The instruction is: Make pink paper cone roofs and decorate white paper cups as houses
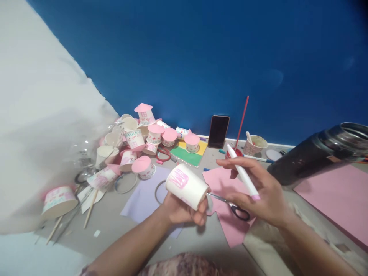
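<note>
My left hand (184,211) is wrapped around a white paper cup (191,191), which lies tilted in the palm. Pink drawn marks, like a window, show on the cup's side. Between the thumb and fingers of my right hand (261,188) is a white marker (243,174) with a pink end, held apart from the cup. Below the hands, scissors (238,211) with black handles lie on cut pink paper (230,228). A lilac sheet (143,197) lies under my left hand.
Several decorated cups with pink paper roofs (143,165) crowd the left side. A phone (219,131) leans on the blue wall. A dark flask (310,153) stands tilted at right, near a large pink sheet (336,195) and a cup (255,145).
</note>
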Tool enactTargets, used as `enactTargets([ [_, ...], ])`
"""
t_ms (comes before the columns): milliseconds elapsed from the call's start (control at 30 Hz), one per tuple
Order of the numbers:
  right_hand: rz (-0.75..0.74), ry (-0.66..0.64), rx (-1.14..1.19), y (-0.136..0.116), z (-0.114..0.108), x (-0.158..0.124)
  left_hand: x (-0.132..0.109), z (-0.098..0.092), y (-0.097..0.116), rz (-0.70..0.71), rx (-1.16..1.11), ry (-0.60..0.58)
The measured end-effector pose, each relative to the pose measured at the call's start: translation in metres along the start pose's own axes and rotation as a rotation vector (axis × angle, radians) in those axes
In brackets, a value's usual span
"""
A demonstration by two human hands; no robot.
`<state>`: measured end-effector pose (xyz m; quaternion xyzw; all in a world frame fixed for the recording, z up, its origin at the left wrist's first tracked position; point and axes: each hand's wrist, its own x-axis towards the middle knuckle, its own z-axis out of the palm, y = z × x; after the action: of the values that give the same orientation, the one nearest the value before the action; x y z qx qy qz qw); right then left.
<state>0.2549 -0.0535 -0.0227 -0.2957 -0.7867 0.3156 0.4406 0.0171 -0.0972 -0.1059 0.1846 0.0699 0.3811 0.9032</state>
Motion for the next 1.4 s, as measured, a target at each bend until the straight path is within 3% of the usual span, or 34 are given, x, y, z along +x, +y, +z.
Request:
enactTargets([
  [200,0.073,-0.318,0.052,-0.006,0.008,0.001,0.009,0.000,-0.024,-0.291,-0.053,-0.024],
  [333,0.150,-0.378,0.138,-0.005,0.009,0.002,0.015,0.008,-0.022,-0.419,-0.018,-0.002],
  [400,0.166,-0.312,0.114,-0.002,0.007,0.002,0.016,0.012,-0.015,-0.290,0.065,0.084],
  [467,0.176,-0.196,0.041,0.000,0.006,0.003,0.013,0.015,-0.003,0.012,0.255,0.260],
  [533,0.173,-0.093,-0.053,0.002,0.006,0.004,0.006,0.019,0.010,0.348,0.572,0.422],
  [600,0.142,-0.047,-0.138,0.005,0.008,0.004,-0.002,0.026,0.019,0.520,0.940,0.474],
  [700,0.061,-0.032,-0.223,0.009,0.013,0.004,-0.011,0.043,0.024,0.524,1.296,0.489],
  [800,0.002,-0.049,-0.244,0.012,0.015,0.004,-0.012,0.054,0.021,0.510,1.402,0.554],
  [900,-0.048,-0.037,-0.196,0.009,0.010,0.003,-0.009,0.052,0.023,0.550,1.298,0.546],
  [1033,-0.106,0.203,-0.068,0.002,-0.001,-0.006,-0.008,0.037,0.029,0.586,1.100,0.470],
  [1100,-0.136,0.247,-0.013,-0.001,-0.004,-0.012,-0.007,0.032,0.031,0.602,1.054,0.451],
  [1400,-0.237,0.158,-0.084,-0.021,0.004,-0.001,-0.004,0.029,0.025,0.659,1.086,0.429],
])
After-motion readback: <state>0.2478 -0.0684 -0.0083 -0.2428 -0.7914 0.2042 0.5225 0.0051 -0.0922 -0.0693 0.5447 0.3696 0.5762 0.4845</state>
